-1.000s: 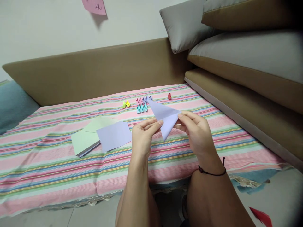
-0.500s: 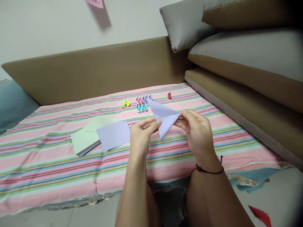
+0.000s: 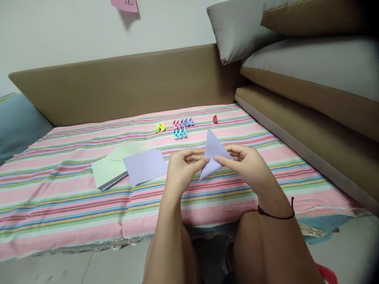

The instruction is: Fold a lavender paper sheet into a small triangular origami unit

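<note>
A lavender sheet of paper (image 3: 215,146), folded into a triangle, is held up above the striped cloth between my two hands. My left hand (image 3: 186,165) pinches its left edge, thumb on the near face and fingers behind. My right hand (image 3: 244,159) grips the right part the same way, its thumb pressed close to the left thumb. One corner of the triangle points up and another points down to the left. Beside my left hand lies a flat lavender sheet (image 3: 145,166), partly over a stack of pale green paper (image 3: 108,170).
Small folded paper pieces stand farther back: blue ones (image 3: 180,133), purple ones (image 3: 187,122), pink ones (image 3: 177,124), yellow ones (image 3: 160,127) and a red one (image 3: 214,118). Grey and brown cushions (image 3: 296,90) are piled at the right. A red piece (image 3: 327,273) lies at the floor's lower right.
My right hand has moved its thumb inward onto the paper, near the left thumb. The folded sheet has turned so its upper corner points more upright. The view has shifted slightly.
</note>
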A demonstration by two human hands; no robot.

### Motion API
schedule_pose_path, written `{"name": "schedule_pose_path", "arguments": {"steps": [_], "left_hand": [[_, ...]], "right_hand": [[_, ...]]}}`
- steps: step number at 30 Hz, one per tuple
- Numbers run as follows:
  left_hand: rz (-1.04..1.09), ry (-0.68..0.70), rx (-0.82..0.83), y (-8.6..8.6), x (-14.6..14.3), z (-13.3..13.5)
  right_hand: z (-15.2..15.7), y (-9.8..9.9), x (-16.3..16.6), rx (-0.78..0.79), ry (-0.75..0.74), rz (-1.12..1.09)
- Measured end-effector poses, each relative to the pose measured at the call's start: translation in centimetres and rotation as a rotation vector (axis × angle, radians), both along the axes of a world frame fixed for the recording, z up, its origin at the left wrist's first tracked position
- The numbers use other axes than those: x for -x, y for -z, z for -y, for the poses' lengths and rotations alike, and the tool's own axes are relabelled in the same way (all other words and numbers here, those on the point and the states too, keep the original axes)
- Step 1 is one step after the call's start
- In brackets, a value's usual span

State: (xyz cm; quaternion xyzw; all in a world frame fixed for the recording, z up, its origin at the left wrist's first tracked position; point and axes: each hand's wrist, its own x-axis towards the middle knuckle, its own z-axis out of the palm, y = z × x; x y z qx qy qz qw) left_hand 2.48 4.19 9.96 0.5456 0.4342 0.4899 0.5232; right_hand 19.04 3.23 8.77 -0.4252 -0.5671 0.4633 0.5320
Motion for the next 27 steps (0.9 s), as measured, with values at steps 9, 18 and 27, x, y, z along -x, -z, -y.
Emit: {"name": "schedule_pose_path", "arguments": {"steps": [9,18,27], "left_hand": [[0.033,0.013,-0.001,-0.6,-0.5,0.2],[0.257,-0.300,-0.086,-0.4,-2.5,0.5],[0.203,-0.270,-0.093,-0.7,-1.9,0.5]], "right_hand": [[0.0,0.2,0.6,0.051,0.093,-0.102],[-0.2,0.2,3.6,-0.012,0.208,-0.478],[-0.3,0.4,3.7,0.023,0.231,-0.396]]}}
